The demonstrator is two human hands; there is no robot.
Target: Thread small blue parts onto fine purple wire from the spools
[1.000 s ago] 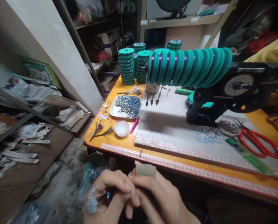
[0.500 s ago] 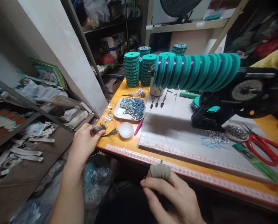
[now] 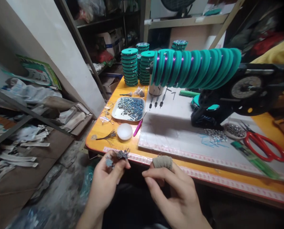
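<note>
My left hand is closed around a bundle of thin dark wire-like pieces, with tufted ends sticking out past the thumb. It is just off the table's near edge. Opposite it, my right hand is closed, thumb and index fingertips together; whatever may be between them is too small to make out. A grey cloth wrap covers one of its fingers. Behind my left hand a similar dark bundle lies on the table, beside a round white dome-like object.
A white tray holds small metallic tubes. Near it lies a purple tool. Green spools fill a rod on a black machine; more spools stand stacked behind. Red-handled scissors and a green cutter lie at right.
My left hand has lifted a dark bundle from the table's left corner and brought it right and nearer, towards my right hand. My right hand stays pinched. The view has shifted slightly.
</note>
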